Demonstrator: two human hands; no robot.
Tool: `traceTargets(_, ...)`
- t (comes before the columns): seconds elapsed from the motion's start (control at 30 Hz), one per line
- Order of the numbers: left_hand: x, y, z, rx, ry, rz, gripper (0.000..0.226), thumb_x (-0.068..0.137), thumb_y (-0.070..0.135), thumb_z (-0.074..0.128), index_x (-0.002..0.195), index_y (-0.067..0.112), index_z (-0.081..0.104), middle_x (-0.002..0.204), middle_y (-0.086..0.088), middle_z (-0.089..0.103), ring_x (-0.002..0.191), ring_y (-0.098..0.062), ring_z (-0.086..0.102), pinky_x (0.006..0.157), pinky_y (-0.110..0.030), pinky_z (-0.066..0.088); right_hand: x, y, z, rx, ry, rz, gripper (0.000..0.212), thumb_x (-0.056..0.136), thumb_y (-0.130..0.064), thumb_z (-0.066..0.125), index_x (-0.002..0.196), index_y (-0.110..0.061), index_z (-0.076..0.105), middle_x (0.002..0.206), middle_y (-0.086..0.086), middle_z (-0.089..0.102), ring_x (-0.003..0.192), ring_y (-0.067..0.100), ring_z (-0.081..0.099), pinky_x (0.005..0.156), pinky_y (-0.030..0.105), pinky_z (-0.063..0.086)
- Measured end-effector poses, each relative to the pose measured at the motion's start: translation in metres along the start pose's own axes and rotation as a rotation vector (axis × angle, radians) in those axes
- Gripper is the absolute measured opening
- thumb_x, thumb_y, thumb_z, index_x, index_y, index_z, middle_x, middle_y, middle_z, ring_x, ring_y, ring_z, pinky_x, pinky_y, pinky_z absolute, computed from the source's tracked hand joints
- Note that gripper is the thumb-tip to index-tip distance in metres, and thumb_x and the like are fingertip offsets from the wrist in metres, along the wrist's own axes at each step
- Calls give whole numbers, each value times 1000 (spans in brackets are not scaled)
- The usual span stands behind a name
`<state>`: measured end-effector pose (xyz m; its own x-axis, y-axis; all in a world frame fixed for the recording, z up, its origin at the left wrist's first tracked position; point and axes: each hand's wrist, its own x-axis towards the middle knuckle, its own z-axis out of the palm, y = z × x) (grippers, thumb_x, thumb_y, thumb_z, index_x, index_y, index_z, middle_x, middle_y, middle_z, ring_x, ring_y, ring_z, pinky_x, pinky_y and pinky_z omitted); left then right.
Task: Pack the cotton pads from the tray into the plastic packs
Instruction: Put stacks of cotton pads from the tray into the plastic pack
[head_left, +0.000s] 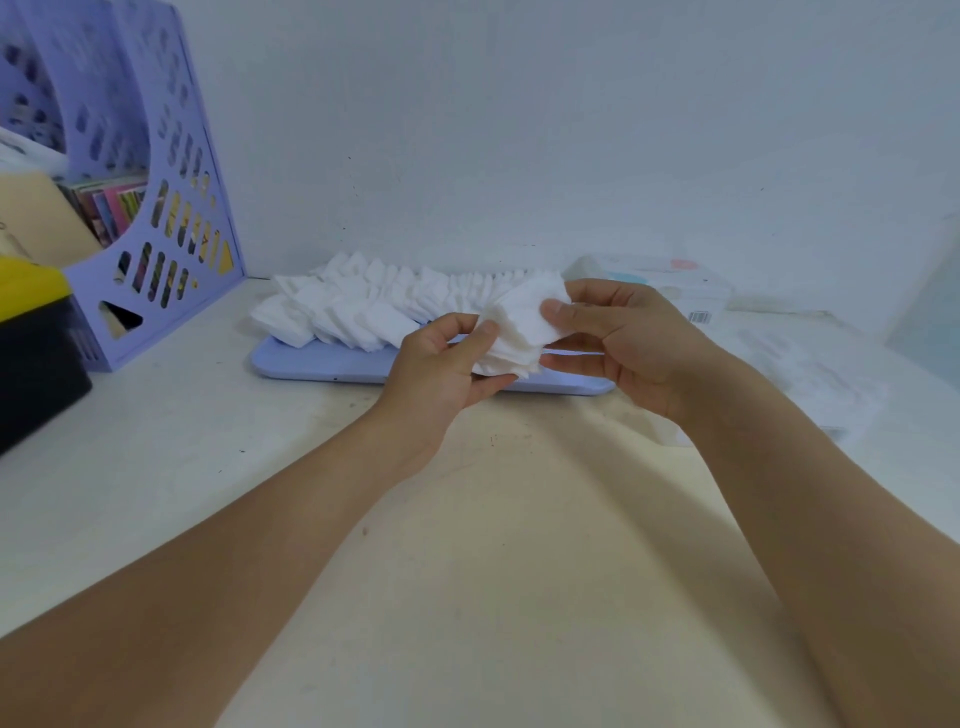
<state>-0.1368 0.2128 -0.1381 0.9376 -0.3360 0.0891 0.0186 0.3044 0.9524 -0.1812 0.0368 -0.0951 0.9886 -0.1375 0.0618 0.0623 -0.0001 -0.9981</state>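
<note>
A pale blue tray (322, 364) lies at the back of the table, heaped with several white square cotton pads (363, 306). Just above the tray's front right part, both hands hold one small stack of cotton pads (517, 332). My left hand (441, 369) supports the stack from below and pinches its left edge with the thumb. My right hand (623, 338) pinches the stack's upper right side between thumb and fingers. Clear plastic packs (810, 364) lie flat on the table to the right of the tray.
A lilac perforated file holder (171, 208) with books stands at the back left. A black box with a yellow lid (31, 332) sits at the left edge. A white packet with a barcode (675, 286) lies behind my right hand. The wall runs close behind the tray.
</note>
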Motion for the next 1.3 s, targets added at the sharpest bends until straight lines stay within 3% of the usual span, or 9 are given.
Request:
traceTargets(0.13,1,-1,-1,49,35,33,13,101,14,59,92,9,67,98,-7,71,88,-17,72,73,-21,58,2,-9,-12,-33,85,-98,8,96,-14,66,98,-13,74,91,3,74,77,15,68,70,26,55)
traceTargets(0.3,-4,-1,2,167,-8,65,10,99,7,57,96,8,67,91,-3,73,86,-16,74,73,-22,59,-4,-10,-13,-273,-164,-86,14,94,-14,69,105,-7,73,86,5,68,68,13,56,59,22,47)
traceTargets(0.5,-5,2,4,110,-59,-25,13,98,7,55,94,7,68,107,-15,71,99,-27,72,76,-33,61,2,-2,-6,-354,39,-136,22,82,-11,82,100,-4,71,76,14,68,55,13,58,57,24,52)
traceTargets(0.73,-9,4,11,-60,-82,-129,31,104,28,50,124,6,57,113,-17,71,96,-33,74,75,-41,63,4,17,22,-186,167,-157,17,87,-9,77,100,-5,68,85,11,63,73,19,66,65,31,59)
traceTargets(0.9,-10,-3,21,19,-155,-96,43,100,24,38,135,-1,44,100,-18,69,77,-27,71,57,-34,56,4,25,52,-303,280,-180,38,101,-38,55,138,-32,50,137,-2,50,120,14,56,102,35,50)
traceTargets(1.03,-11,-3,27,92,-206,-48,51,90,32,38,130,4,53,89,-11,65,72,-21,57,54,-29,45,3,26,59,-199,148,-111,52,103,-55,41,149,-31,37,139,7,55,116,18,64,98,36,53)
traceTargets(1.13,-9,7,29,138,-131,-5,40,93,24,43,133,19,41,88,-9,60,65,-19,52,54,-30,42,-1,10,46,-145,88,-87,51,102,-50,50,144,-21,44,122,8,68,97,18,71,75,29,55)
traceTargets(1.2,-3,16,29,234,-105,4,29,98,18,43,127,20,43,89,-7,58,65,-17,52,56,-31,42,-4,-1,28,-172,70,-136,43,100,-38,62,131,-9,58,111,14,72,83,21,71,75,34,57)
traceTargets(1.3,6,27,41,294,-81,-7,15,92,20,48,103,15,58,93,-8,61,73,-20,56,56,-31,44,-12,-17,-2,-302,47,-192,31,92,-25,74,111,-1,71,104,20,74,89,27,75,83,43,62)
